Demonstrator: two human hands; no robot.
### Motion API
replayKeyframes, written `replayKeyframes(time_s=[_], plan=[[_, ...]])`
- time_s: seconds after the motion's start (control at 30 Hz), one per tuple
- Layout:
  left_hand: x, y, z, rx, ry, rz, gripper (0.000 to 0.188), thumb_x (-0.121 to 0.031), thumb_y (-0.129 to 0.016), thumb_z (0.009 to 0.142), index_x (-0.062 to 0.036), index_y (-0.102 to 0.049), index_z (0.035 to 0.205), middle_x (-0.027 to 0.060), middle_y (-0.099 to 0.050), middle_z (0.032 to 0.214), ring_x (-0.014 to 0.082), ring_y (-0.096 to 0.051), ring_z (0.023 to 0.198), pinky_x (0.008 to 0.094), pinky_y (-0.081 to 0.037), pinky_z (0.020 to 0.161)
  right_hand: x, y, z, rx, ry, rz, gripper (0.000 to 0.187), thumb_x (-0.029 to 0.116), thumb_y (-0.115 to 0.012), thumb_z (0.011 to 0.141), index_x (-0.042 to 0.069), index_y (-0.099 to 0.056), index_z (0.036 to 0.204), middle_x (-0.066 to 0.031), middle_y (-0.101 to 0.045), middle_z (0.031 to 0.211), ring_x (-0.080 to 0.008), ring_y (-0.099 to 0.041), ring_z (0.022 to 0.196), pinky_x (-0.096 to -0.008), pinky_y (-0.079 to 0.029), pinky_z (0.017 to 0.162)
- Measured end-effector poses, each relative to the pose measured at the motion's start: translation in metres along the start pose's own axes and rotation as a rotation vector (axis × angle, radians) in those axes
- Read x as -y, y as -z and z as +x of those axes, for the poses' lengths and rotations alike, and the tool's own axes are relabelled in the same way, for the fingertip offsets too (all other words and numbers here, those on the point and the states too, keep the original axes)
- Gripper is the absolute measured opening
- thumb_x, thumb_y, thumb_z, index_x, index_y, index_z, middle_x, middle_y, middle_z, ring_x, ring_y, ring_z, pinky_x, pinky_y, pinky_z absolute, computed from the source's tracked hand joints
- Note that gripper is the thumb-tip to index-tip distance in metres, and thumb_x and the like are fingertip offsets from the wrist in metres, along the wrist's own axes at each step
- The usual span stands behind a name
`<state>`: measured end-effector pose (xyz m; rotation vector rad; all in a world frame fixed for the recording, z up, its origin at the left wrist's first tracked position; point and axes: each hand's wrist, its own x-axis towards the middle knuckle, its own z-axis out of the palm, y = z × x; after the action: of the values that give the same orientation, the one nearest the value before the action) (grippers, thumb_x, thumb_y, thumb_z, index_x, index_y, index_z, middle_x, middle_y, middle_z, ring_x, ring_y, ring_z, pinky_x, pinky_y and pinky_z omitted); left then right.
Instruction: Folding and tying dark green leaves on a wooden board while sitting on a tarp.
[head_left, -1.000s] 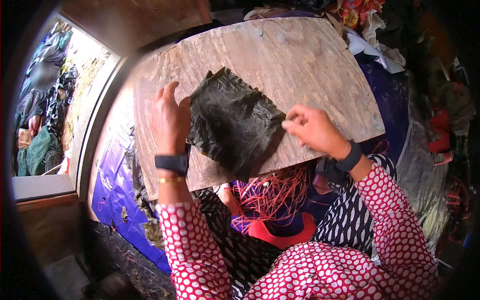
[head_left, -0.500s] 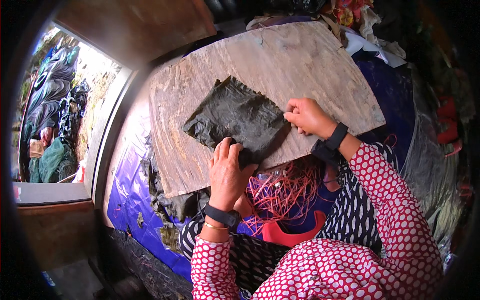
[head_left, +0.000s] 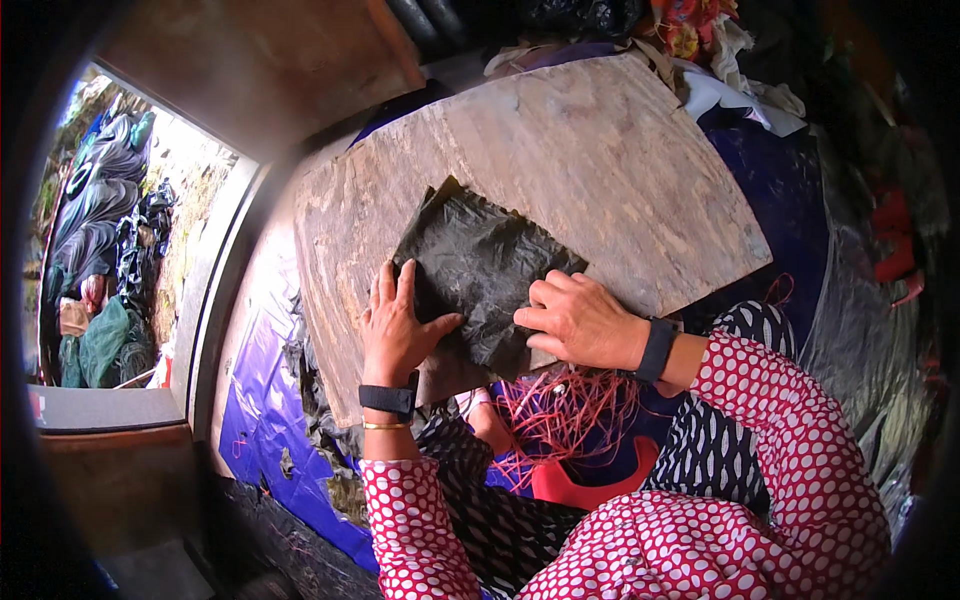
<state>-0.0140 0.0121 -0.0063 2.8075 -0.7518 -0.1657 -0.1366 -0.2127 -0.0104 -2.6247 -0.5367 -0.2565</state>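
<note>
Hands first: the left hand (head_left: 395, 335) is open, fingers spread along the left margin of a dark plastic sheet (head_left: 480, 265) with the thumb out across it, while the right hand (head_left: 580, 318) has its fingers curled in at the sheet's right side; whether they pinch the film I cannot tell. Nearest the body, below the hands, lie a red curved piece (head_left: 560, 485) and a tangle of pinkish-red strands (head_left: 575, 410). Above them the sheet rests on a wooden board (head_left: 600, 140), its lowest corner at or close to the board's near edge. It looks light, thin and limp, creased all over, likely a bit slippery and easy to tear, so a flat palm would steady it and a soft pinch at a corner would suit it best. Four-sided and set askew, it seems only slightly longer along a slant from far left to near right; one corner points away from the person, beside a ragged far edge. Past the board's far edge sit a crumpled white piece (head_left: 715, 95) and a red patterned bundle (head_left: 690, 30).
</note>
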Motion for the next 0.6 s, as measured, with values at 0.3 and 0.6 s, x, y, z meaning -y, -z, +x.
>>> replayKeyframes(time_s=[0.3, 0.6], plan=[[-0.011, 0.013, 0.014, -0.15, -0.025, -0.005, 0.076, -0.037, -0.073, 0.071, -0.0055, -0.042, 0.132, 0.0205, -0.034, 0.141, 0.0357, -0.036, 0.128, 0.0442, -0.032, 0.102, -0.017, -0.003, 0.025, -0.188, -0.045, -0.066, 0.041, 0.03, -0.065, 0.078, 0.005, -0.055, 0.11, -0.0142, -0.051, 0.12, -0.0307, -0.046, 0.115, -0.0409, -0.037, 0.093], [0.012, 0.006, 0.031, -0.309, -0.009, -0.198, 0.045, -0.021, -0.064, 0.079, -0.0026, -0.053, 0.118, 0.0217, -0.053, 0.12, 0.0378, -0.053, 0.108, 0.0435, -0.043, 0.089, 0.0, 0.013, 0.03, -0.193, 0.031, 0.004, 0.032, 0.024, -0.065, 0.078, 0.005, -0.056, 0.104, -0.0132, -0.051, 0.116, -0.0291, -0.046, 0.115, -0.0399, -0.037, 0.092]])
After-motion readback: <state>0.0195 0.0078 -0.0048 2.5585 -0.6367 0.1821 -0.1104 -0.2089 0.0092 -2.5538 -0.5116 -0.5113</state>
